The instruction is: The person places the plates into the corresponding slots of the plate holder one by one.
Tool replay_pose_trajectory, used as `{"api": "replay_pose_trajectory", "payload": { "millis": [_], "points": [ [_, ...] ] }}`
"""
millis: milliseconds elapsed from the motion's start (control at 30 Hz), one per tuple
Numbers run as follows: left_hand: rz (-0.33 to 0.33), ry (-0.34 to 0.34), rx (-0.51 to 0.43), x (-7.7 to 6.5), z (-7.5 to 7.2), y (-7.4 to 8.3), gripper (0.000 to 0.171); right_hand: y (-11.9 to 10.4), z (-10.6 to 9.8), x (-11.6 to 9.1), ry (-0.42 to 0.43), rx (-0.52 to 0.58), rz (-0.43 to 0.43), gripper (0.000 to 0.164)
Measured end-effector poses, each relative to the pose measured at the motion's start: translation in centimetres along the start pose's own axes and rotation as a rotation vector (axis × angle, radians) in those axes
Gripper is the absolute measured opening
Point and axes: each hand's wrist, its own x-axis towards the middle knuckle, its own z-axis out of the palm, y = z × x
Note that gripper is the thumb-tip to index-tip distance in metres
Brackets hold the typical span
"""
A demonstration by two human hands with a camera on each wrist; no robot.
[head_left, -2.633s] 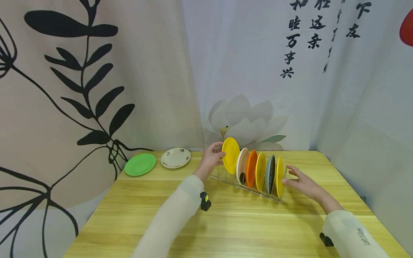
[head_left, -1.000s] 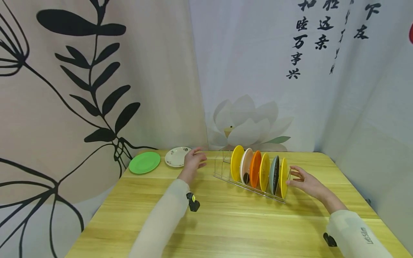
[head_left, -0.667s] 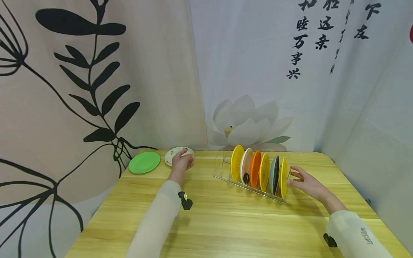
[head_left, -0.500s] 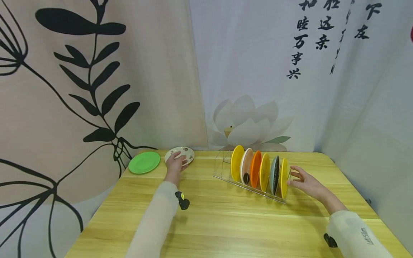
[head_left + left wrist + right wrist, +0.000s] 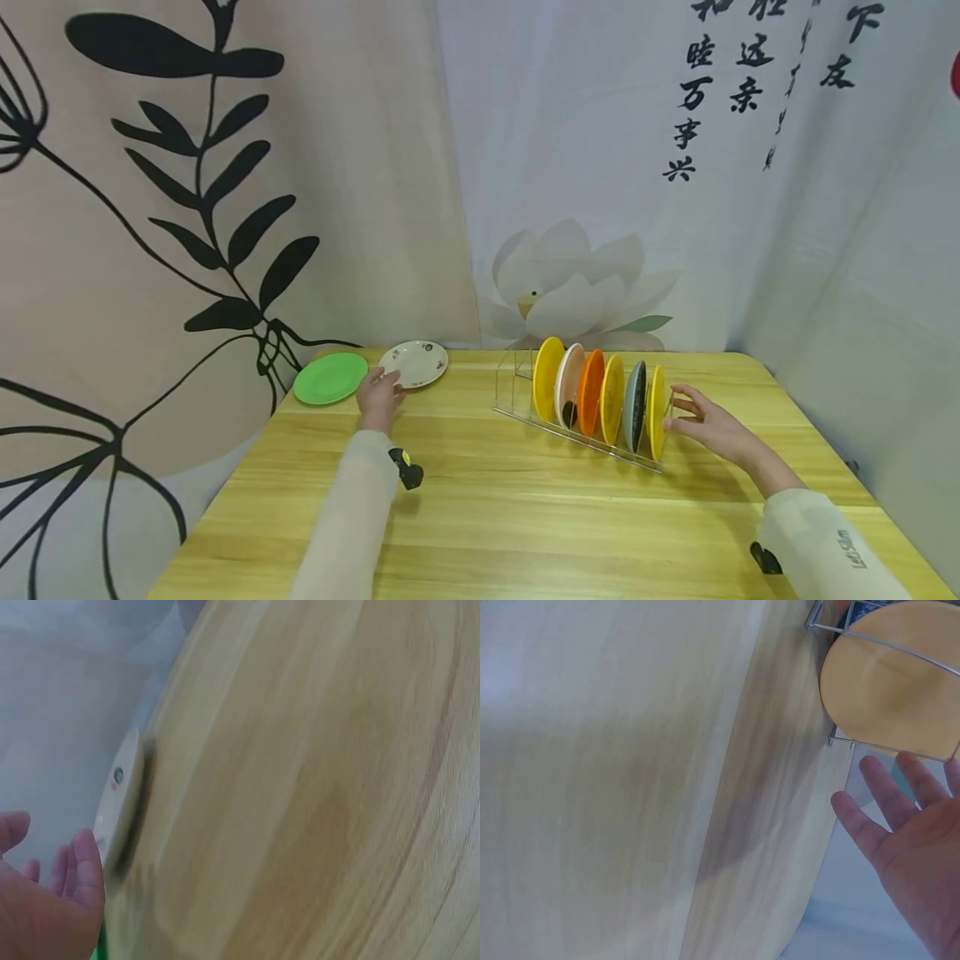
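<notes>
1. Nearest is the wood-grain surface (image 5: 540,533).
2. At the right end of the single wire rack (image 5: 525,420), the right hand (image 5: 705,425) stands with its fingers spread and fairly straight.
3. The rack holds six upright plates: three yellow plates (image 5: 549,379), one pale plate (image 5: 568,383), one orange plate (image 5: 590,392) and one grey-blue plate (image 5: 631,406) (its dark side, nearly edge-on, might be a seventh).
4. The left hand (image 5: 378,398) is relaxed, fingers uncurled, just beside one patterned white plate (image 5: 420,364).
5. That plate and one green plate (image 5: 330,378) lie flat, far left.
6. Behind hangs a printed curtain (image 5: 367,208).
</notes>
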Motion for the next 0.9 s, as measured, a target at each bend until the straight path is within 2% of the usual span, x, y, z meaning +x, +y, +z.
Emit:
{"api": "replay_pose_trajectory", "payload": {
  "millis": [200, 300, 533, 900],
  "points": [
    [-0.014, 0.052, 0.067, 0.3, -0.8, -0.9, 0.059, 0.0, -0.1, -0.1, -0.004, 0.003, 0.012, 0.082],
    [-0.025, 0.081, 0.059, 0.2, -0.9, -0.9, 0.060, -0.2, -0.1, -0.2, -0.002, -0.006, 0.019, 0.082],
    [-0.070, 0.077, 0.055, 0.8, -1.2, -1.3, 0.069, -0.6, -0.2, -0.3, 0.003, -0.014, 0.026, 0.083],
    [-0.073, 0.122, 0.103, 2.0, -0.5, -2.0, 0.070, -0.2, -0.2, -0.2, 0.010, -0.017, 0.026, 0.082]
  ]
}}
